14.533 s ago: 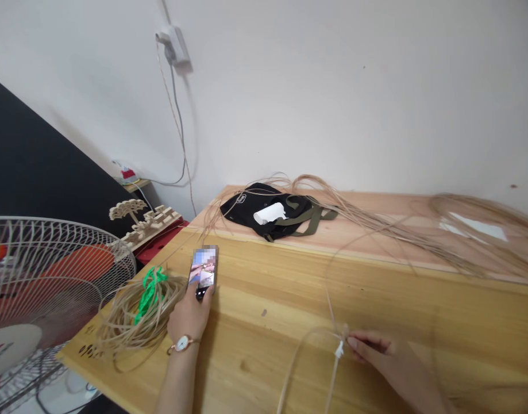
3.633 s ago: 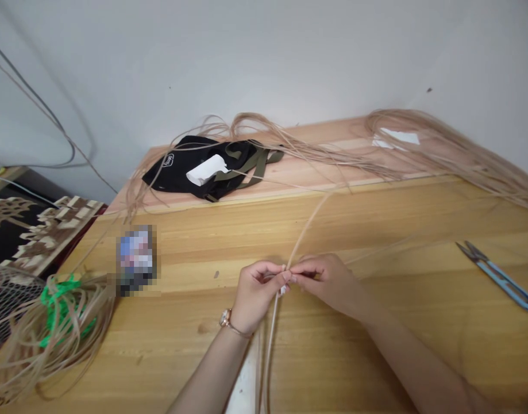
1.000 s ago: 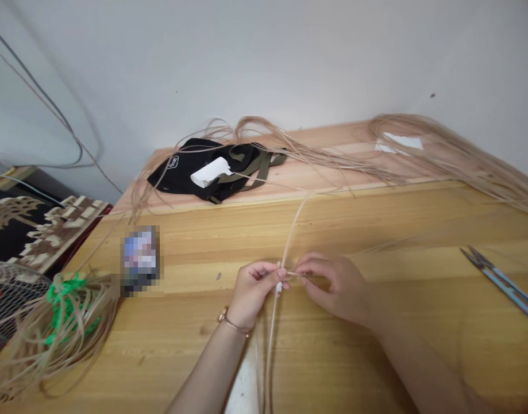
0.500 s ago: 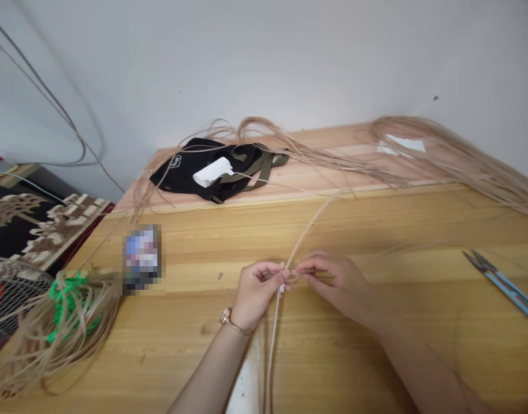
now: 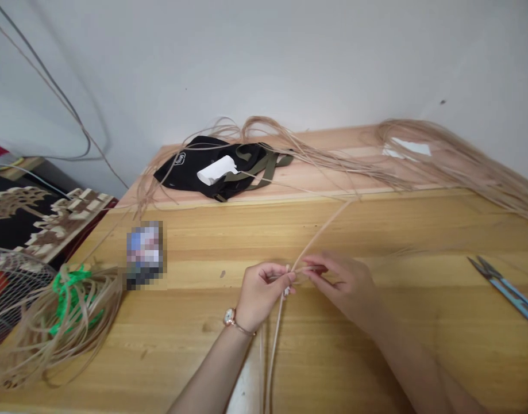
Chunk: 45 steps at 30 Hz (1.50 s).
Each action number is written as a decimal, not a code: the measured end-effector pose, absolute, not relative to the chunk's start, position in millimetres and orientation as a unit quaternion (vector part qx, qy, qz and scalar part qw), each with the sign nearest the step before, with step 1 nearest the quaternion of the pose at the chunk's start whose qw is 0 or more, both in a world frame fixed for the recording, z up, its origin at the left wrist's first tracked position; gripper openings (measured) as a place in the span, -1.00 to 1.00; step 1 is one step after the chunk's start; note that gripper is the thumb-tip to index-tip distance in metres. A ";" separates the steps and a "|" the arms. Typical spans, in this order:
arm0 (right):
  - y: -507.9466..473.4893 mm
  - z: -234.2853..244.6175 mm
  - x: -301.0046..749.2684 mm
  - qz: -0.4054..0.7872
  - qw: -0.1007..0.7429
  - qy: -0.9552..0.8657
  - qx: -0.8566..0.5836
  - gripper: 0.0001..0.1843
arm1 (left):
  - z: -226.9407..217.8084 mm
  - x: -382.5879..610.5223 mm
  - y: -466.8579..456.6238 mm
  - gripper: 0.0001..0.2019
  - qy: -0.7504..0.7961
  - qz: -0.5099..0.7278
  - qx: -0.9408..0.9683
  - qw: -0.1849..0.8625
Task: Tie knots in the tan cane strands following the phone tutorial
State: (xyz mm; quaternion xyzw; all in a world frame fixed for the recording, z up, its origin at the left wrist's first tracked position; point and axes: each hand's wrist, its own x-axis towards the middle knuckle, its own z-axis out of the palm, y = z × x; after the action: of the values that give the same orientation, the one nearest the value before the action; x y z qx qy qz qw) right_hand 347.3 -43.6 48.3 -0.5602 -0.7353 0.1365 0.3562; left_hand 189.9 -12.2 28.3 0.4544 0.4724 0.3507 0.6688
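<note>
Thin pale strands that look like rattan cross between my hands above the wooden table. My left hand (image 5: pixel 264 293), with a watch on its wrist, pinches the crossing between thumb and fingers. From this pinch one rattan strand (image 5: pixel 323 230) runs up and to the right across the table, and a lower length (image 5: pixel 275 345) hangs down toward me. A small white bit (image 5: pixel 286 291) shows just under my left thumb. My right hand (image 5: pixel 343 282) is slightly blurred; its thumb and forefinger are closed on a strand end just right of the crossing.
Blue-handled snips (image 5: pixel 507 293) lie at the right. At the left is a rattan coil (image 5: pixel 35 345) bound with a green tie (image 5: pixel 72 299), near a pixelated item (image 5: pixel 145 253). Behind are a black bag (image 5: pixel 190 169), a white roll (image 5: pixel 216 171) and long loose strands (image 5: pixel 453 144).
My right hand has drawn slightly away from my left, with more strand showing between them. The upper strand leans further right. The whole view has shifted a little.
</note>
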 end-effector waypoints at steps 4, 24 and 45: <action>-43.9 52.3 352.5 0.160 0.287 -0.717 -0.615 -0.80 | 27.3 189.3 -10.1 -0.83 0.488 0.355 0.460 0.651; -45.3 36.1 349.1 0.514 0.399 -0.580 -0.490 -0.65 | 31.8 189.0 -12.7 -0.86 0.471 0.356 0.458 0.665; -42.9 41.9 344.8 0.540 0.368 -0.522 -0.548 -0.75 | 35.5 188.9 -15.5 -0.82 0.435 0.362 0.424 0.707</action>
State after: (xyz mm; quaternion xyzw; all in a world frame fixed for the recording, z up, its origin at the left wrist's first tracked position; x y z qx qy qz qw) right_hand 344.8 -42.9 41.9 -0.5477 -0.5222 0.5404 0.3679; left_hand 188.9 -15.5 35.5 0.4245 0.4348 0.3618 0.7070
